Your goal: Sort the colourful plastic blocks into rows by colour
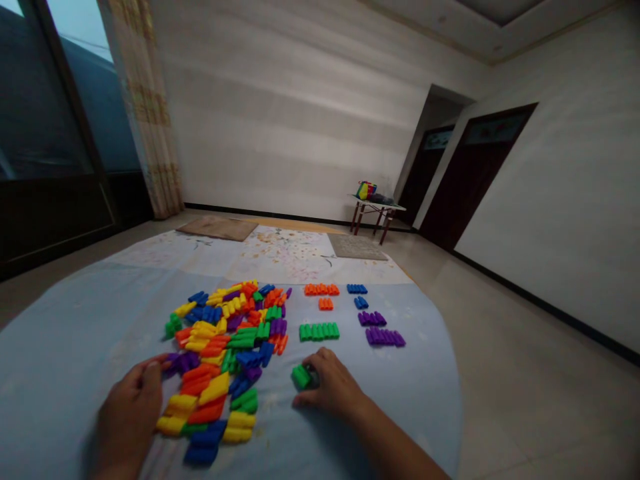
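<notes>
A big mixed pile of plastic blocks (227, 347) in yellow, orange, blue, green and purple lies on a pale blue sheet (75, 347). My left hand (131, 413) rests at the pile's near left edge, fingertips touching purple and orange pieces, holding nothing. My right hand (331, 387) lies to the right of the pile with its fingers closed on a small group of green blocks (301, 376). Beyond it lie sorted rows: green (319, 331), orange (321, 289), blue (357, 289) and purple (384, 337).
The sheet covers the floor and ends in a curved edge at the right, with bare tile (520, 387) beyond. Two small mats (218, 228) lie further off. A low red-legged table (376, 208) with a colourful object stands by the far wall near dark doors (473, 177).
</notes>
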Available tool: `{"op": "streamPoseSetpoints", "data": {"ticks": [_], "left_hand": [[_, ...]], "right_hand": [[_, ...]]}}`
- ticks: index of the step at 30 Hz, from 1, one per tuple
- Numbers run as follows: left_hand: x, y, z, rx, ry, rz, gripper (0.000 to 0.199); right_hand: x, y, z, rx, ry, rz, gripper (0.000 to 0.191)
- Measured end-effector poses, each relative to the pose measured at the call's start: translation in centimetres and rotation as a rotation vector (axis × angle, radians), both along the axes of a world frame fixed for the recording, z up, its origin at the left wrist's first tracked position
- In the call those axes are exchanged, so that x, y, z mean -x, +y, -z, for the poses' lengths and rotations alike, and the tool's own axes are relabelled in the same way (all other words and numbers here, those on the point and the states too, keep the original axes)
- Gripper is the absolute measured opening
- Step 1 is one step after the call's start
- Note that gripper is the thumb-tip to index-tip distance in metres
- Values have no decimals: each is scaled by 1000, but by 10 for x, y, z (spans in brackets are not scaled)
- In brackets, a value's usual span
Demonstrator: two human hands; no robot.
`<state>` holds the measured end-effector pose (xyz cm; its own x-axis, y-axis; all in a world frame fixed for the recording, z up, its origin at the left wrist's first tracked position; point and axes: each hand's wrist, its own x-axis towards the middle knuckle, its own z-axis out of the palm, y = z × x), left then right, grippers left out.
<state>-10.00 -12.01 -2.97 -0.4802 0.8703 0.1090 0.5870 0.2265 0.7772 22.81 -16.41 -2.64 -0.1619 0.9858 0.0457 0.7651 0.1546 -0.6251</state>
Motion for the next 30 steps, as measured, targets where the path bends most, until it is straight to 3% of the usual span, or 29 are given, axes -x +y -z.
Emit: {"op": "streamPoseSetpoints", "data": {"ticks": [3, 7, 9, 13, 16, 23, 30], "left_hand": [[-1, 0, -1, 18, -23, -1, 41], [-1, -1, -1, 2, -23, -4, 41], [0, -1, 2, 1, -7, -2, 42], [3, 1, 9, 23, 30, -14, 45], [3, 2, 10, 22, 15, -12, 45], [0, 0, 2, 26, -3, -9, 45], [-2, -3, -1, -24, -14, 10, 43]], "right_hand": [[-2, -1, 1, -45, 72, -115, 69], [-5, 1, -1, -78, 48, -196, 54], [-15, 5, -3, -125, 55, -138, 50], [-55, 23, -10, -249, 34, 123, 43], [-83, 37, -13, -228, -64, 237, 41], [-94, 57, -8, -109, -226, 289, 39], [-94, 58, -4, -54, -187, 263, 45]]}}
